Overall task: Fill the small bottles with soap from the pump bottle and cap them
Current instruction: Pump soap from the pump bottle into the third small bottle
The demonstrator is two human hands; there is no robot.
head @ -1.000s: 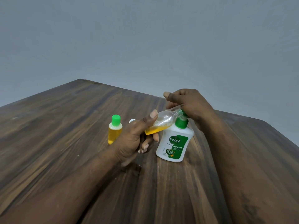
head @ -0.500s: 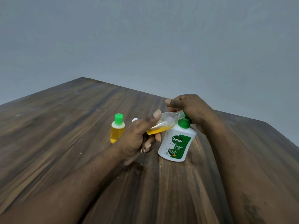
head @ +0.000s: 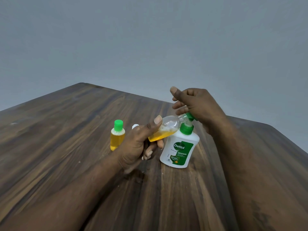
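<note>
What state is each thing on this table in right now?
pump bottle: upright on the table.
capped small bottle: upright, nearly full of yellow soap, green cap on.
open small bottle: tilted, uncapped, partly filled, mouth at the pump head.
left hand: grips the open small bottle.
right hand: fingers relaxed, palm on the pump head.

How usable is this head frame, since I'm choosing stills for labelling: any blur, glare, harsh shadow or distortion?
Head view: light is soft and even, no harsh glare on the pump bottle, whose label reads sharply; only a faint shadow on the table under the left hand holding the small bottle; that hand's lower edge is slightly smeared; the wide lens stretches the forearms toward the corners.
</note>
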